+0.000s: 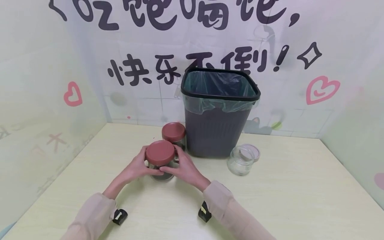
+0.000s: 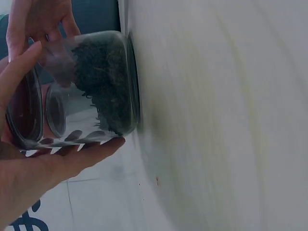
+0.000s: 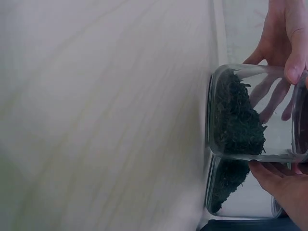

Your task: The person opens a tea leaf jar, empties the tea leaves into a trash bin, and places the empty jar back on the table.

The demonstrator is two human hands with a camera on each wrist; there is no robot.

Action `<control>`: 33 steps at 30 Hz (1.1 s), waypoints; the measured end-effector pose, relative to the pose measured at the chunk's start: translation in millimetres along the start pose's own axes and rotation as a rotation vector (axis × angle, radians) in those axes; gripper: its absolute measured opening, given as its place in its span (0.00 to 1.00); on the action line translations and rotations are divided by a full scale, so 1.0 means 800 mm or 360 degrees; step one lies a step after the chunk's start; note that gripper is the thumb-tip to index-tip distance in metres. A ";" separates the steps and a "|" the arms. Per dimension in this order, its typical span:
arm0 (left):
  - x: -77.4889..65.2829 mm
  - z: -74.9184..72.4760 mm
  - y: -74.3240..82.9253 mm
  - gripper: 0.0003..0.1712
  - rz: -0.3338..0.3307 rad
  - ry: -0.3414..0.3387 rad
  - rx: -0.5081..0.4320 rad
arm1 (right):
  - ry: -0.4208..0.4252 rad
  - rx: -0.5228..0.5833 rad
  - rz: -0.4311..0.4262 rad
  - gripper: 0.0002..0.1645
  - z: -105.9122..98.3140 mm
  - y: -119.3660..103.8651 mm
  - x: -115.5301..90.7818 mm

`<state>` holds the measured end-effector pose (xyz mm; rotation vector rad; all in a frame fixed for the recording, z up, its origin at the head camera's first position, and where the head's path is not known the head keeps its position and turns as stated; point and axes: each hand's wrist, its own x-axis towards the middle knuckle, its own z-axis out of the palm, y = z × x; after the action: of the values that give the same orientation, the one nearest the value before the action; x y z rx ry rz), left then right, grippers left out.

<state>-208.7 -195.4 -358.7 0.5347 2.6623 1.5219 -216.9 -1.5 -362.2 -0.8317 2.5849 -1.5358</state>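
A clear glass jar with a dull red lid (image 1: 160,152) stands upright, its base right at the tabletop. Dark, dried leaf-like shreds (image 2: 103,82) fill its lower part, sloping to one side. My left hand (image 1: 138,165) grips it from the left, the thumb across the front and fingers along the side. From the right my right hand (image 1: 186,168) holds the same jar, thumb also in front. Close behind is a second red-lidded jar (image 1: 174,131), partly hidden; the right wrist view shows similar dark shreds (image 3: 228,180) in it.
Behind the jars, against the wall, stands a dark bin (image 1: 214,133) lined with a thin green bag. Right of it sit an uncovered clear glass jar (image 1: 239,165) and a pale pinkish lid (image 1: 253,151). Printed cloth walls enclose the light wooden table (image 1: 288,200).
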 end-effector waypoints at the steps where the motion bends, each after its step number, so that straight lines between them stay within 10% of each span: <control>1: 0.000 0.001 0.001 0.51 0.0023 -0.0020 -0.0017 | 0.0001 0.0017 -0.0004 0.48 -0.001 0.001 -0.002; 33: 0.035 0.074 0.041 0.50 0.0329 -0.0364 -0.0097 | 0.0085 -0.0033 0.0099 0.53 -0.078 0.016 -0.070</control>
<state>-214.4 -122.3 -358.2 0.9437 2.4436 1.4797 -191.7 79.3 -354.1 -0.7140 2.6415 -1.5379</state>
